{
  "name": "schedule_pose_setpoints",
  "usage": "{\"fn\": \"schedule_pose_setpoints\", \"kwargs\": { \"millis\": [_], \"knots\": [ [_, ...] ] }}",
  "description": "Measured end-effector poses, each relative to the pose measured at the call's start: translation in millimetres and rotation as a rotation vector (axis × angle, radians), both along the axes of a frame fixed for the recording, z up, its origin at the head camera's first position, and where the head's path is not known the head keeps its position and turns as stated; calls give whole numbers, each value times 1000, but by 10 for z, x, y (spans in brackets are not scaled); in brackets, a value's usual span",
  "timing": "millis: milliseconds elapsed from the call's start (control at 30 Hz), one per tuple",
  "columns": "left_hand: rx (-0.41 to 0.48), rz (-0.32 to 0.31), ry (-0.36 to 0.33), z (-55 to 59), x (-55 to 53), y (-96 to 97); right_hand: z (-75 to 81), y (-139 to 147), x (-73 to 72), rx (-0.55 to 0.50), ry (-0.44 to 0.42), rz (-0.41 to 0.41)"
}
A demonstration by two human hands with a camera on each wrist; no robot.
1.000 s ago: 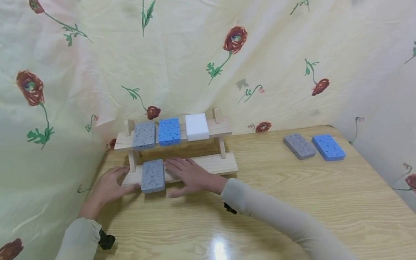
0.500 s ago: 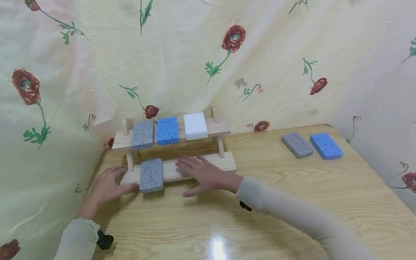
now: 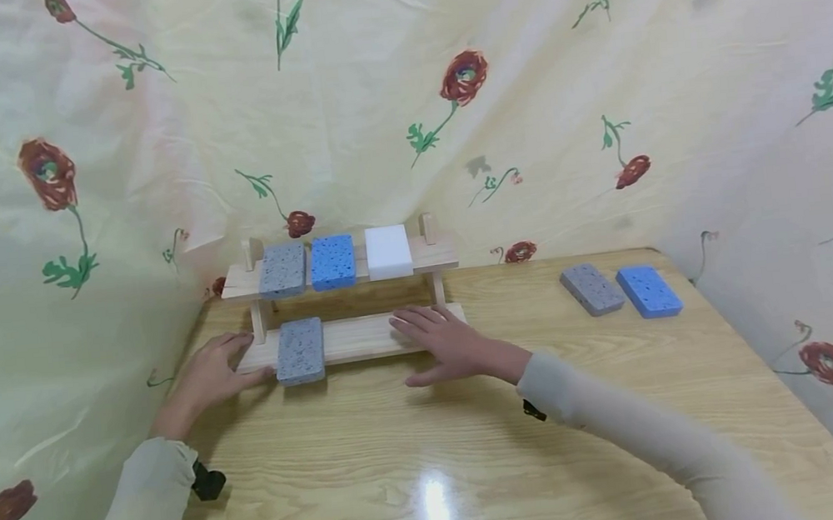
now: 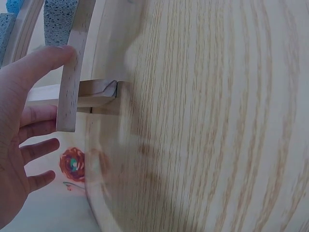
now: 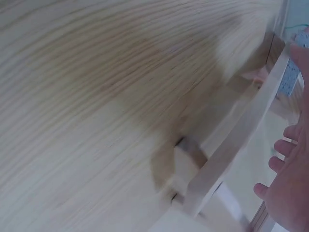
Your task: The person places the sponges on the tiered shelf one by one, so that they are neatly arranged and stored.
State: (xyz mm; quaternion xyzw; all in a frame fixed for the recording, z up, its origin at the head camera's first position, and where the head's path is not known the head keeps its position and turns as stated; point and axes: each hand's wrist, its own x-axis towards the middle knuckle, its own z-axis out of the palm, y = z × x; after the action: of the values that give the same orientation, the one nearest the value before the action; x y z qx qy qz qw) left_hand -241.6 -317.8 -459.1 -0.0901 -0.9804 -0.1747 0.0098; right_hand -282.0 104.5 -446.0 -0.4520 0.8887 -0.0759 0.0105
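A two-tier wooden shelf (image 3: pixel 364 338) stands against the cloth backdrop. My left hand (image 3: pixel 211 373) holds the left end of its lower board (image 4: pixel 70 92), thumb on the front edge and fingers behind. Just right of that hand, a grey sponge (image 3: pixel 301 351) lies on the lower board and juts past its front. My right hand (image 3: pixel 453 345) is over the right end of the same board, fingers straight and holding nothing. On the upper tier sit a grey sponge (image 3: pixel 283 269), a blue sponge (image 3: pixel 332 262) and a white sponge block (image 3: pixel 388 252), left to right.
Toward the back right of the wooden table (image 3: pixel 555 447) lie another grey sponge (image 3: pixel 592 289) and another blue sponge (image 3: pixel 649 291), side by side. Flowered cloth (image 3: pixel 559 95) hangs behind the table and along both sides.
My right hand has slid right along the lower board, from beside the grey sponge to the board's right end. The left hand and the sponges have stayed in place.
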Motion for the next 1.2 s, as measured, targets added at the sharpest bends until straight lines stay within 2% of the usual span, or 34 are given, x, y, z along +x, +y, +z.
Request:
{"fn": "schedule_pose_setpoints", "kwargs": {
  "millis": [433, 633, 900, 1200],
  "knots": [
    [2, -5, 19, -10, 1, -9, 37, 660, -118, -134, 83, -41],
    [5, -5, 19, -4, 0, 1, 83, 1038, -178, -165, 77, -74],
    [-5, -3, 9, -3, 5, 7, 143, 1508, -241, -137, 122, -130],
    [-4, -10, 14, -4, 3, 3, 175, 1977, -340, -97, 60, -233]
  ]
}}
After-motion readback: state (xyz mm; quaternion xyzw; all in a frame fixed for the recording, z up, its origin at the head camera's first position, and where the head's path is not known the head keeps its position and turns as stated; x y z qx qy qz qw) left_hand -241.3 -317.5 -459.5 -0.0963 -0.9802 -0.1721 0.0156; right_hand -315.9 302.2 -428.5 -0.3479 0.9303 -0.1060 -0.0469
